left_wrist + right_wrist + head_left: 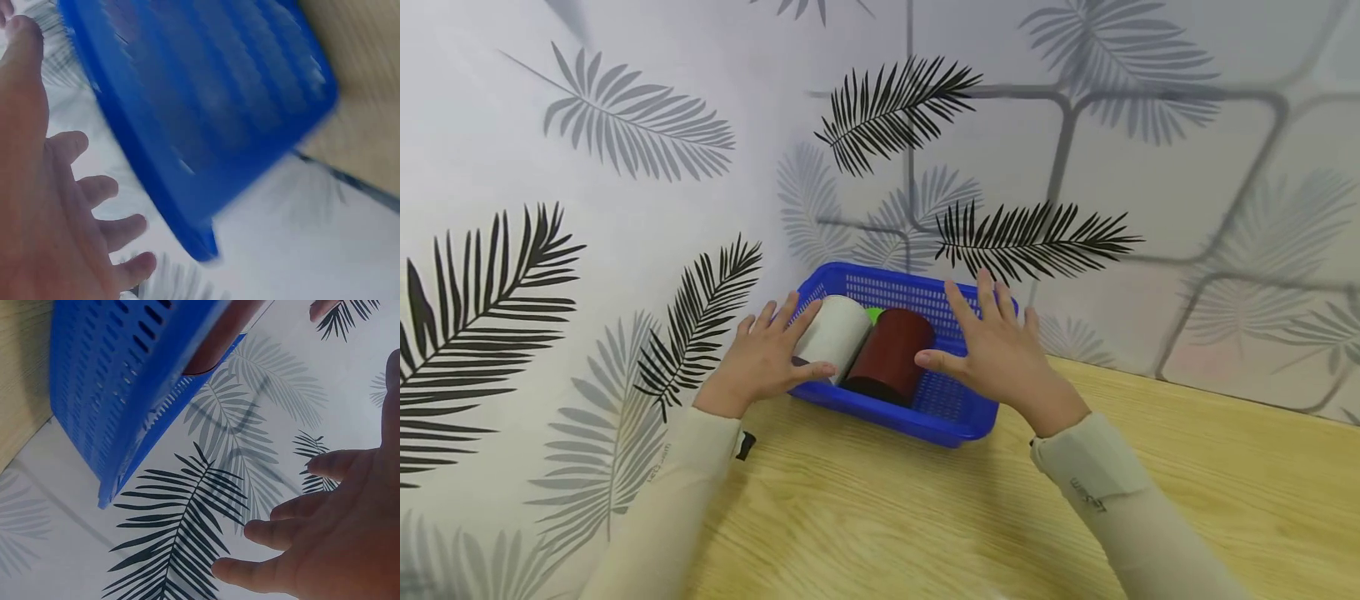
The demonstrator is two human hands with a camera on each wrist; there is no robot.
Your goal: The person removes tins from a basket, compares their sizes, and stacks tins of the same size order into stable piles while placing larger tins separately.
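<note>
Two hands, fingers spread and grasping nothing, flank a blue basket point(955, 417) at the far edge of a wooden table point(925, 517). The left hand point(763, 358) has its thumb against a white cylinder point(835, 333); the right hand point(1000, 354) puts its thumb by a dark red cylinder point(891, 354). Both cylinders lie side by side in the basket, long axes running from the near rim toward the leaf-patterned wall point(625, 167).

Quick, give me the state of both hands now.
Left hand: open, fingers spread, thumb by the white cylinder, no grip.
Right hand: open over the blue basket, thumb by the dark red cylinder.
</note>
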